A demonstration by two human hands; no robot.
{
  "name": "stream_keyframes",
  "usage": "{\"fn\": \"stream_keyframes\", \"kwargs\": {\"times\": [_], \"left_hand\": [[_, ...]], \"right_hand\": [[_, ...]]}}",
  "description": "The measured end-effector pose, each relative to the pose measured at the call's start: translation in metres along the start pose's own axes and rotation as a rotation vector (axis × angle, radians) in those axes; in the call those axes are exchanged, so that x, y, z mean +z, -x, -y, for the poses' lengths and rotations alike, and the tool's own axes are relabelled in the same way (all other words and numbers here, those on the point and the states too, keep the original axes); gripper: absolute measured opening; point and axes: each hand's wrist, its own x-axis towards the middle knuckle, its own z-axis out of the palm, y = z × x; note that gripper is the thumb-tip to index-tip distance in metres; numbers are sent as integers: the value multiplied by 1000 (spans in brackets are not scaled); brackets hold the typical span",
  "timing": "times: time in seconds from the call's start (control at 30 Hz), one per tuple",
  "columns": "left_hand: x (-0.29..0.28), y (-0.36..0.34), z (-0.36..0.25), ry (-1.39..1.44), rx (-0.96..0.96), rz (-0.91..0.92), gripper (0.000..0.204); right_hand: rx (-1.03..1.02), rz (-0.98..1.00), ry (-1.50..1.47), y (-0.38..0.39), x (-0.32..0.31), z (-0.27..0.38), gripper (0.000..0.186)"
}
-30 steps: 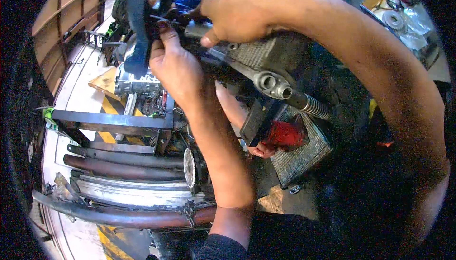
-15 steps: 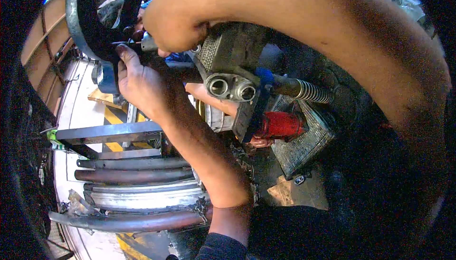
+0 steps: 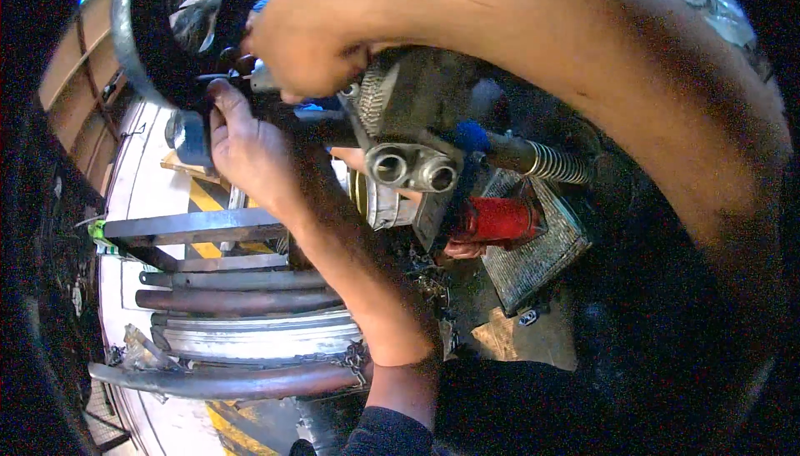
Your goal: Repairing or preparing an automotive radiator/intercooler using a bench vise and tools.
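Note:
My left hand [image 3: 248, 144] is closed, thumb raised beside a thin rod [image 3: 218, 78] at the edge of a large curved dark metal part [image 3: 133, 44]. What its curled fingers grip is hidden. Just above and to the right, my right hand [image 3: 304, 56] is bent over and wrapped round something whose short grey cylindrical end [image 3: 262, 78] points toward the rod. The back of the hand covers the rest. Under my right forearm sits a metal block with a two-port fitting [image 3: 410, 168], joined by a blue piece to a spring-wrapped hose [image 3: 557, 162].
Another person's fingers [image 3: 463, 249] rest by a red cylinder [image 3: 504, 219]. Beside it leans a finned radiator-like panel [image 3: 537, 260]. At lower left are a metal bar frame [image 3: 196, 227] and several curved pipes [image 3: 237, 383]. Yellow-and-black floor striping [image 3: 233, 427] shows below.
The view has shifted slightly, so the two-port fitting and red cylinder appear a little lower and to the right. Both hands keep nearly the same pose.

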Motion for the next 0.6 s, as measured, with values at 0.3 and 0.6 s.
{"fn": "stream_keyframes", "kwargs": {"times": [0.3, 0.6], "left_hand": [[-9, -11, 30, -358, 282, -159, 36], [-5, -8, 28, -307, 260, -181, 32]], "right_hand": [[-52, -79, -17, -10, -16, 16, 49], [-74, 261, 239, -19, -40, 36, 48]]}}
